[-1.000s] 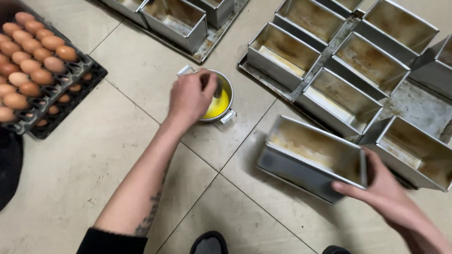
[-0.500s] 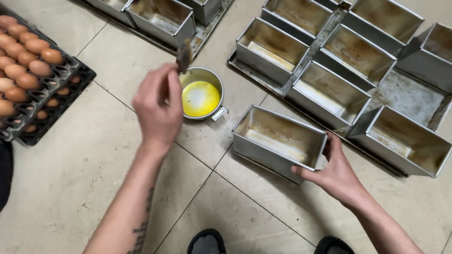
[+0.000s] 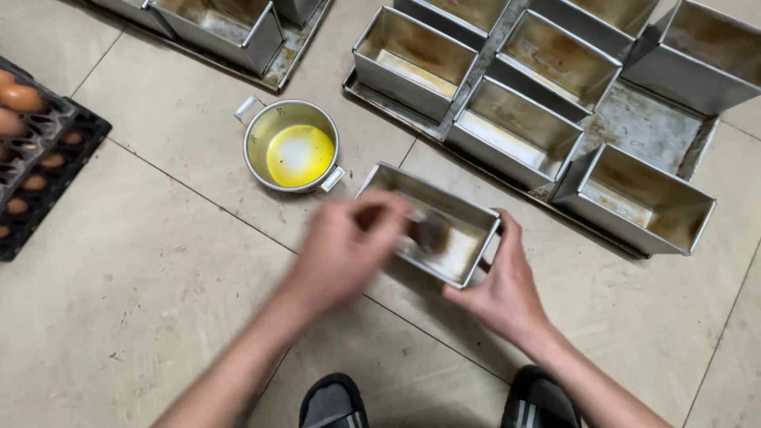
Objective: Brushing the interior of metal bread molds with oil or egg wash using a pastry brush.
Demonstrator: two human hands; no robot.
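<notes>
One tin: loaf tin (image 3: 456,230) on floor tiles, long axis running upper-left to lower-right.
Left hand (image 3: 342,252): blurred, fingers closed around brush (image 3: 430,232) inside tin.
Right hand (image 3: 503,287): fingers gripping tin's near right corner.
Pot (image 3: 290,146): yellow liquid, just beside tin.

There are no labels, signs or screens here. The only package is a black egg tray (image 3: 40,170) at the left edge. It holds brown eggs (image 3: 17,99).
</notes>
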